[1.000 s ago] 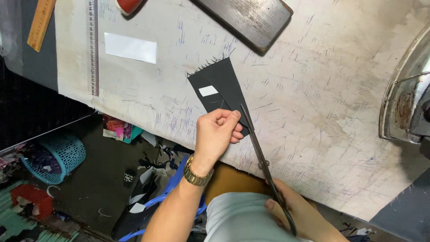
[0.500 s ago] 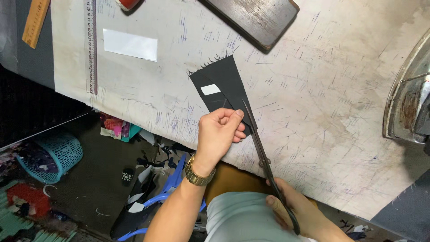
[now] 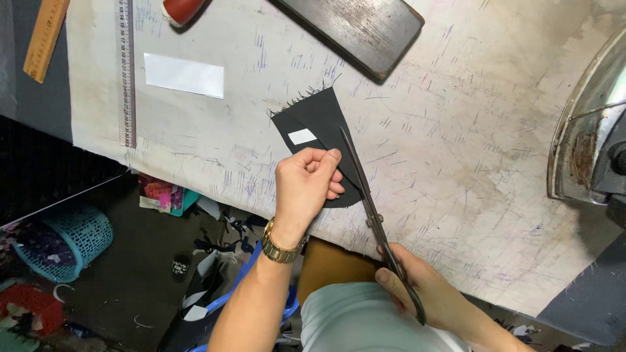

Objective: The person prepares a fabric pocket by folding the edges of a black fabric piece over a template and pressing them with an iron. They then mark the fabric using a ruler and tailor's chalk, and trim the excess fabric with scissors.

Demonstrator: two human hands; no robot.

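**Black fabric under the shears**

Table (image 3: 456, 150): scuffed, ink-marked white cover. Black fabric piece (image 3: 319, 120): near the table's front edge, white label attached. Left hand (image 3: 305, 184): fingers closed, pinching the fabric's lower end. Right hand (image 3: 417, 287): wrapped round the scissors (image 3: 365, 195), whose blades have advanced further along the fabric's right edge, lengthening the cut.

A pale counter (image 3: 456, 150), scored all over with pen marks and scratches, fills most of the view; its near edge runs on a slant from left to lower right. Beyond its upper left corner lies a dark grey surface (image 3: 13, 58). Below the edge, the dark floor (image 3: 117, 274) is littered with fabric scraps (image 3: 160, 193). A teal plastic basket (image 3: 68, 240) stands at the left, with something red (image 3: 26, 306) near it. The light is even and soft.
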